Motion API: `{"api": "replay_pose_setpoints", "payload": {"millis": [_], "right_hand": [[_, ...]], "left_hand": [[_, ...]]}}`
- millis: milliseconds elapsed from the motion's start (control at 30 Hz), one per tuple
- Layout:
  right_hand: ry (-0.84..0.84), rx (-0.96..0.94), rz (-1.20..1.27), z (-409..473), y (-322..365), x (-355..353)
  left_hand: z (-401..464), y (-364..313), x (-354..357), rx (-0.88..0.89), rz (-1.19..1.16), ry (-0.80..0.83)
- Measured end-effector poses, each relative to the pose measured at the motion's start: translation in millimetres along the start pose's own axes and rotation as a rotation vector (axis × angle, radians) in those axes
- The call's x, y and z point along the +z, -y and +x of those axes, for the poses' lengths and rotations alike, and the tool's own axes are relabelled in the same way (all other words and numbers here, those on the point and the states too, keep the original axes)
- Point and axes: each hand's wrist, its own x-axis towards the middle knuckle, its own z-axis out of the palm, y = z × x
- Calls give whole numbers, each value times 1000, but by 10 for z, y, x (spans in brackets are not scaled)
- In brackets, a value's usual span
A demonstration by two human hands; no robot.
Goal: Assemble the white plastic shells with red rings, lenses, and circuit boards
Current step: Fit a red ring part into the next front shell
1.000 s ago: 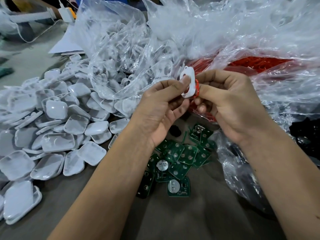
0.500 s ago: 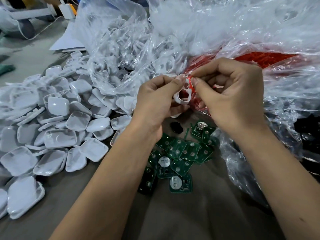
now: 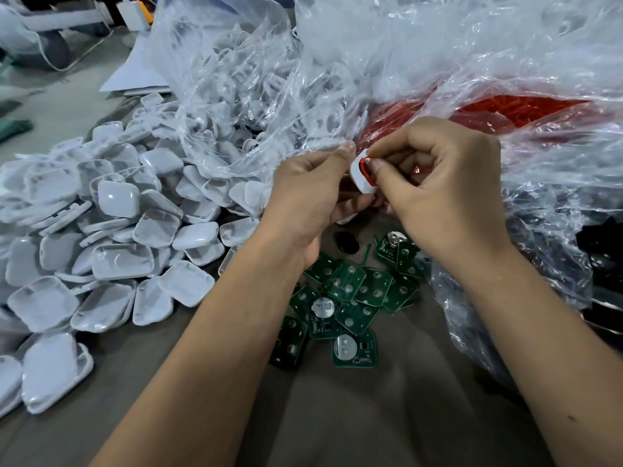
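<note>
Between both hands, small white shell point(image 3: 360, 178) with red ring point(image 3: 365, 167).

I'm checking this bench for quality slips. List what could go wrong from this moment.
1. The right hand presses the red ring into the white shell held by the left hand; the thumb hides part of it, so it may seat crooked.
2. Both hands work in the air above the circuit boards; a dropped ring could get lost among them.
3. The clear bag crowds the hands and could snag.
</note>
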Motion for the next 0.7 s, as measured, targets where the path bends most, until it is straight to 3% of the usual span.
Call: {"api": "replay_pose_setpoints", "payload": {"millis": [700], "right_hand": [[61,100,-3,4,-12,88]], "left_hand": [[67,152,1,89,96,-90]]}}
